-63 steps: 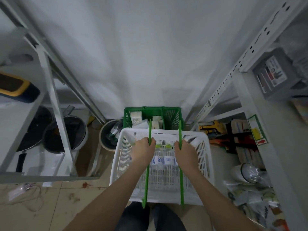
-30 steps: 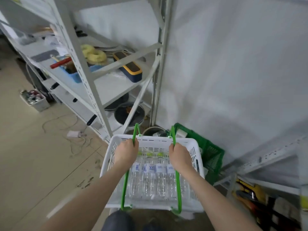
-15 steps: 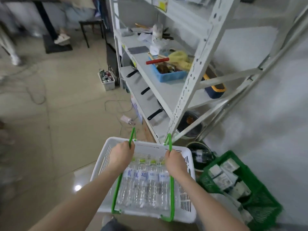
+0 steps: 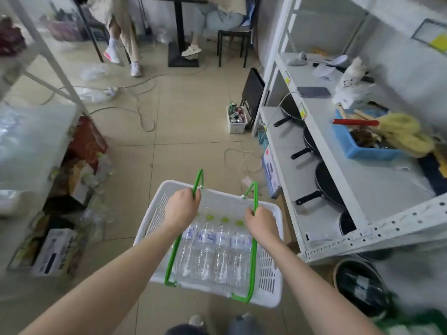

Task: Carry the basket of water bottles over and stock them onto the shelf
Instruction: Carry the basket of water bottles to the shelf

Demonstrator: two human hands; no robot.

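I carry a white slatted basket (image 4: pixel 268 269) above the floor in front of me. Several clear water bottles (image 4: pixel 212 252) with green caps lie side by side inside it. My left hand (image 4: pixel 181 209) grips the left green handle (image 4: pixel 197 180). My right hand (image 4: pixel 261 223) grips the right green handle (image 4: pixel 254 257). A white metal shelf unit (image 4: pixel 314 131) stands to my right, its lower level holding black frying pans (image 4: pixel 326 184).
A blue tray (image 4: pixel 362 151) with tools and yellow cloth sits on the right shelf. A small bin of cans (image 4: pixel 237 117) and loose cables lie on the tiled floor ahead. Another cluttered rack (image 4: pixel 36 146) stands at left. Seated people's legs (image 4: pixel 121 44) show far ahead. A dark round bin (image 4: pixel 360 286) is at lower right.
I have turned left, away from the white wall and green crate, into the open room. The basket stays in both hands; the right shelf now runs alongside me.
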